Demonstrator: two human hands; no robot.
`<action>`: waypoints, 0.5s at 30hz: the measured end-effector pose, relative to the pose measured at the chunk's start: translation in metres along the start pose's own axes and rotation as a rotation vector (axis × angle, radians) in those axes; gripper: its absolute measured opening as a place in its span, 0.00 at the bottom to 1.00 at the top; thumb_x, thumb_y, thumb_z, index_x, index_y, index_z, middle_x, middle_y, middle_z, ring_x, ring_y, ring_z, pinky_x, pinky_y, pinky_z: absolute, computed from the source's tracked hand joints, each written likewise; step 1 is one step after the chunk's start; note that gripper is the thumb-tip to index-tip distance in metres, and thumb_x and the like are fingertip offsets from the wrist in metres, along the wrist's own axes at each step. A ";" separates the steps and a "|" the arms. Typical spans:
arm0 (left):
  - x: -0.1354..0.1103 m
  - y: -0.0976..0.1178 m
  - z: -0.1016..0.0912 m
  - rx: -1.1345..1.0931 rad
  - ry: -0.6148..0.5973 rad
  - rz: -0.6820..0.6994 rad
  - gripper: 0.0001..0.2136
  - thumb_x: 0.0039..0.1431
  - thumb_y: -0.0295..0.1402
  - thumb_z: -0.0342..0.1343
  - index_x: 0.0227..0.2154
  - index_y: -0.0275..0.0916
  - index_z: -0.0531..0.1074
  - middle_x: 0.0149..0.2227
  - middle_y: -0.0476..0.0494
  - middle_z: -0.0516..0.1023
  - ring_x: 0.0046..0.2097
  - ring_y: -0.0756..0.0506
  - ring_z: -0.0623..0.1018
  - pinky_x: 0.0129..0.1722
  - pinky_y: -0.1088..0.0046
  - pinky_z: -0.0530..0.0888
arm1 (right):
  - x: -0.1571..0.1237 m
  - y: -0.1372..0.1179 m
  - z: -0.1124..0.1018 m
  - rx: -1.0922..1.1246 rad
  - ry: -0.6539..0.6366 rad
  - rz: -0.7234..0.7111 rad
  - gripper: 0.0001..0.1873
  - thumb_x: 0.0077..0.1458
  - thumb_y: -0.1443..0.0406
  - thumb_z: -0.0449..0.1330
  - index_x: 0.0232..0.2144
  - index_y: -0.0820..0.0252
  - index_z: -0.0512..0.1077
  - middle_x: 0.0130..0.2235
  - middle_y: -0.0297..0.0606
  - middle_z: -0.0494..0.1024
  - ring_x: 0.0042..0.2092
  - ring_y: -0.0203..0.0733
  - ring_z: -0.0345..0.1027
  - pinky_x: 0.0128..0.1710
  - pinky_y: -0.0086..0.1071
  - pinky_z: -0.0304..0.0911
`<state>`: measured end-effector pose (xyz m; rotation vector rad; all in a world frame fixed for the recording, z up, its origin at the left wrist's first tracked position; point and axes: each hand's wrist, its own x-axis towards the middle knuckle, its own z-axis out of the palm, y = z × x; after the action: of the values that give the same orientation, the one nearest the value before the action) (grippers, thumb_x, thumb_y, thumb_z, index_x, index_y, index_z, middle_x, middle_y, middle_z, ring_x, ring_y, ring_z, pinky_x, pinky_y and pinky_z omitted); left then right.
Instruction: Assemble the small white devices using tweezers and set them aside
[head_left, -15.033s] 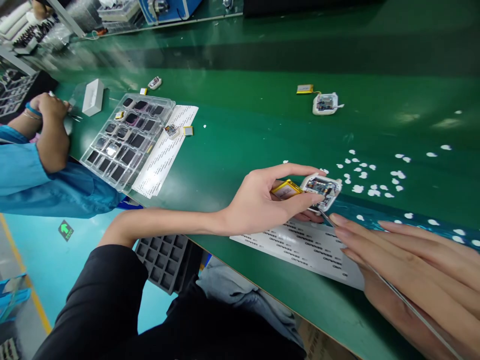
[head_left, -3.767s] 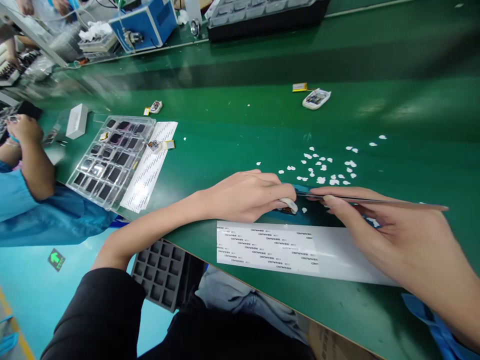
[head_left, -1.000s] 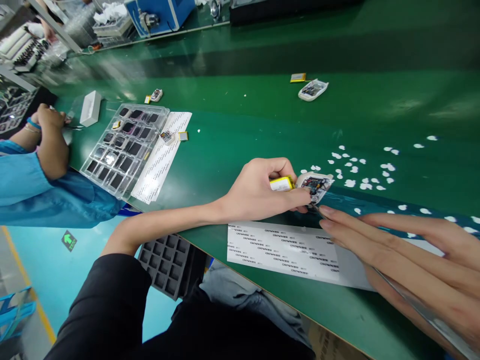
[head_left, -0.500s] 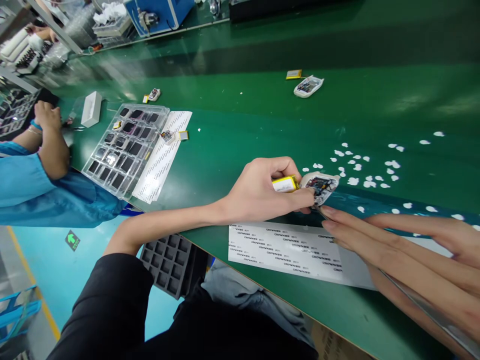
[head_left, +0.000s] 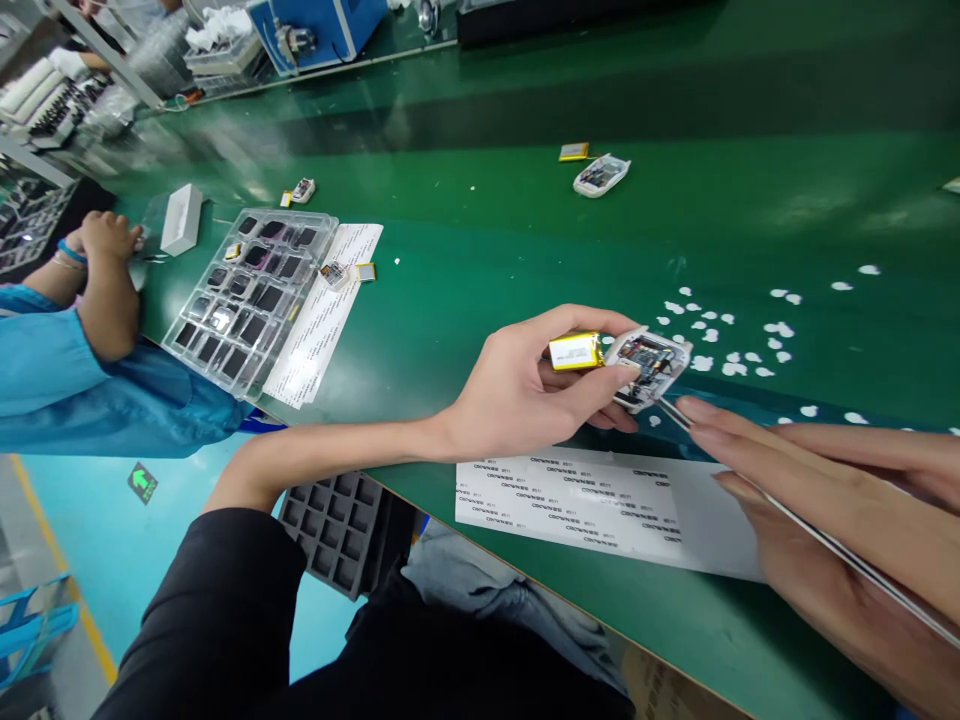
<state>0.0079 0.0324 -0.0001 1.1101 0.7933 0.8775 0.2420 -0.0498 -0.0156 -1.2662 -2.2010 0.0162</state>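
Note:
My left hand (head_left: 525, 385) is closed on a small white open device case (head_left: 646, 366) with a circuit board inside and a yellow battery (head_left: 576, 351) attached to it, held a little above the green bench (head_left: 480, 250). My right hand (head_left: 832, 510) pinches thin metal tweezers (head_left: 787, 510), whose tip touches the lower right edge of the case. A white label sheet (head_left: 585, 500) lies below both hands near the bench edge.
Several white paper bits (head_left: 742, 345) are scattered to the right. Another open case with battery (head_left: 600, 175) lies farther back. A clear tray of dark parts (head_left: 247, 285) and a label sheet (head_left: 326, 300) sit left, beside a co-worker's arm in blue (head_left: 82, 300). Black foam tray (head_left: 337, 525) below the edge.
My left hand has lifted and tilted the case and battery slightly upward. My right hand with the tweezers drew back a little to the right, tip still at the case.

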 end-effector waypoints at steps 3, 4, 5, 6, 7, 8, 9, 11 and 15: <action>-0.001 0.000 0.000 0.007 0.000 0.008 0.12 0.62 0.31 0.62 0.47 0.38 0.70 0.31 0.51 0.79 0.30 0.49 0.85 0.33 0.75 0.85 | -0.001 0.002 0.003 0.063 0.017 -0.160 0.26 0.72 0.62 0.52 0.69 0.44 0.62 0.54 0.32 0.83 0.57 0.45 0.75 0.50 0.43 0.75; -0.001 -0.001 0.001 0.007 -0.002 0.007 0.12 0.62 0.31 0.62 0.47 0.38 0.70 0.31 0.51 0.79 0.30 0.49 0.85 0.33 0.75 0.85 | 0.001 0.001 0.005 0.059 0.044 -0.193 0.26 0.73 0.61 0.50 0.69 0.45 0.62 0.52 0.32 0.84 0.57 0.45 0.75 0.51 0.42 0.75; -0.001 -0.002 0.001 0.008 -0.003 0.008 0.12 0.62 0.31 0.62 0.47 0.38 0.70 0.31 0.51 0.79 0.30 0.49 0.85 0.33 0.75 0.85 | 0.002 0.001 0.006 0.057 0.068 -0.205 0.26 0.73 0.61 0.49 0.69 0.46 0.63 0.51 0.32 0.84 0.56 0.44 0.76 0.51 0.42 0.75; -0.001 -0.004 0.001 0.011 -0.002 0.013 0.12 0.62 0.31 0.62 0.47 0.38 0.70 0.31 0.51 0.79 0.30 0.49 0.85 0.33 0.75 0.85 | 0.004 0.000 0.008 0.050 0.073 -0.204 0.26 0.73 0.61 0.49 0.69 0.44 0.62 0.51 0.31 0.84 0.55 0.43 0.77 0.50 0.41 0.75; 0.000 -0.006 0.001 0.017 0.005 0.025 0.12 0.62 0.31 0.62 0.47 0.38 0.70 0.32 0.51 0.80 0.30 0.49 0.85 0.33 0.75 0.85 | 0.005 -0.001 0.009 0.038 0.078 -0.195 0.26 0.73 0.62 0.49 0.69 0.42 0.62 0.51 0.30 0.84 0.54 0.42 0.77 0.50 0.40 0.76; 0.001 -0.009 0.000 0.028 0.018 0.047 0.12 0.62 0.31 0.62 0.47 0.39 0.70 0.34 0.50 0.81 0.31 0.49 0.85 0.33 0.76 0.85 | 0.007 -0.001 0.010 0.027 0.075 -0.185 0.27 0.72 0.62 0.49 0.69 0.40 0.61 0.51 0.30 0.84 0.53 0.42 0.77 0.49 0.41 0.76; 0.004 -0.011 -0.002 0.044 0.038 0.078 0.12 0.62 0.31 0.62 0.47 0.39 0.70 0.36 0.49 0.82 0.32 0.49 0.85 0.33 0.75 0.85 | 0.008 -0.002 0.010 0.012 0.078 -0.182 0.27 0.72 0.62 0.50 0.70 0.39 0.61 0.52 0.29 0.84 0.53 0.43 0.77 0.49 0.42 0.76; 0.013 -0.017 -0.010 0.113 0.093 0.168 0.13 0.61 0.32 0.63 0.47 0.39 0.70 0.40 0.47 0.83 0.34 0.49 0.86 0.36 0.74 0.85 | 0.008 -0.002 0.010 -0.024 0.095 -0.209 0.27 0.72 0.60 0.49 0.70 0.37 0.59 0.53 0.29 0.83 0.54 0.45 0.77 0.49 0.45 0.76; 0.056 -0.021 -0.049 0.423 0.269 0.370 0.11 0.61 0.32 0.63 0.45 0.41 0.72 0.35 0.49 0.82 0.36 0.49 0.84 0.42 0.69 0.84 | 0.006 0.000 0.007 -0.068 0.124 -0.235 0.26 0.74 0.58 0.47 0.71 0.39 0.59 0.53 0.31 0.83 0.54 0.46 0.77 0.51 0.46 0.74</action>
<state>-0.0065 0.0979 -0.0387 1.5652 1.0455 1.2216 0.2357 -0.0433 -0.0187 -1.0074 -2.2443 -0.2254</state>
